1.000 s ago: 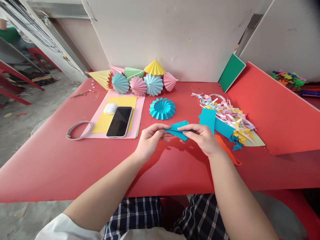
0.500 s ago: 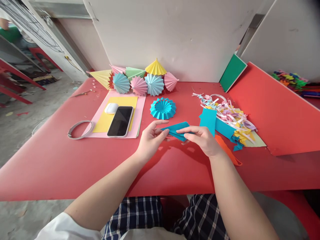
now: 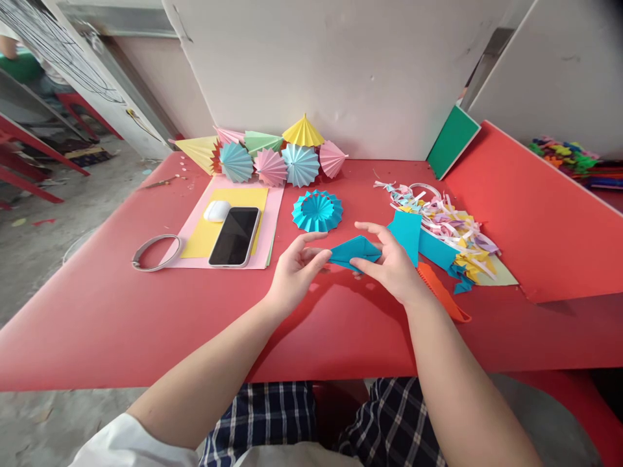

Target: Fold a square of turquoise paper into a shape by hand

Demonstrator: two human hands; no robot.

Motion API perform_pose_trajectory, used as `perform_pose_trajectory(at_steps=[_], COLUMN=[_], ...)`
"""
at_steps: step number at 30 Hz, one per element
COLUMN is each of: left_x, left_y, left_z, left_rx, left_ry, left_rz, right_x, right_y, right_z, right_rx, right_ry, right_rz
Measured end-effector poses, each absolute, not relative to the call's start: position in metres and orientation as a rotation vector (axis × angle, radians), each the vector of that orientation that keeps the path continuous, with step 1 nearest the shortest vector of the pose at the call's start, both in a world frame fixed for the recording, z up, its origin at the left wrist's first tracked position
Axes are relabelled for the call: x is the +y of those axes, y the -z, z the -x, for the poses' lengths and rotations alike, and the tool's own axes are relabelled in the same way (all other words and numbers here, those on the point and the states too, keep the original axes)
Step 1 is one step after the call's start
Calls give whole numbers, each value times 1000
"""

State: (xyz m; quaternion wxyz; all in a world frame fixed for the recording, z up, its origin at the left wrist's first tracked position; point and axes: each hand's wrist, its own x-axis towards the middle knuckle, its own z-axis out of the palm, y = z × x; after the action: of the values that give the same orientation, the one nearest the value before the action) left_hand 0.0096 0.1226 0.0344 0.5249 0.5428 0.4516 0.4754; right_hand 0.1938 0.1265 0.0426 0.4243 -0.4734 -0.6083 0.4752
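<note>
A folded blue paper [image 3: 356, 250] is held just above the red table, between my two hands. My left hand [image 3: 298, 267] pinches its left end between thumb and fingers. On the right end, my right hand [image 3: 392, 263] has its thumb on the near face, with the index finger raised behind. Just beyond the hands sits a round pleated blue paper piece [image 3: 317, 211]. Flat blue paper pieces [image 3: 407, 235] lie to the right of my right hand, near a folded orange paper [image 3: 444, 295].
Pleated paper umbrellas [image 3: 270, 167] stand along the back of the red table [image 3: 146, 324]. At left are a phone [image 3: 235, 237], a white case [image 3: 217, 210], coloured sheets [image 3: 195, 243] and a roll of tape [image 3: 156, 253]. Paper scraps [image 3: 452, 224] pile up at right, beside a red board [image 3: 540, 220].
My right index finger has lifted and spread away from the thumb. The blue paper has changed shape, its right end now showing a pointed fold. My left hand has barely moved.
</note>
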Motion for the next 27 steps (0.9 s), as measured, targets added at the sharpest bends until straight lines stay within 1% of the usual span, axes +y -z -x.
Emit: perform_pose_trajectory(at_steps=[11,16,20,27], left_x=[124,123,123,122], left_y=[-31,-27,-29,-32], left_z=[-10,-13,-13,-13], left_rx=[1114,1125,1121,1096], left_ry=[-795,-851,-876,-885], left_rz=[-1298,-1223,-1187,-1191], right_x=[127,122,121,123], right_y=[-41,-49,-45,-42], right_z=[-190,-179,-176,-180], right_rx=[-1385,-1416,-1401,-1430], right_ry=[-1129,-1187,-1210,-1098], right_rz=[1154,1150,1111,1120])
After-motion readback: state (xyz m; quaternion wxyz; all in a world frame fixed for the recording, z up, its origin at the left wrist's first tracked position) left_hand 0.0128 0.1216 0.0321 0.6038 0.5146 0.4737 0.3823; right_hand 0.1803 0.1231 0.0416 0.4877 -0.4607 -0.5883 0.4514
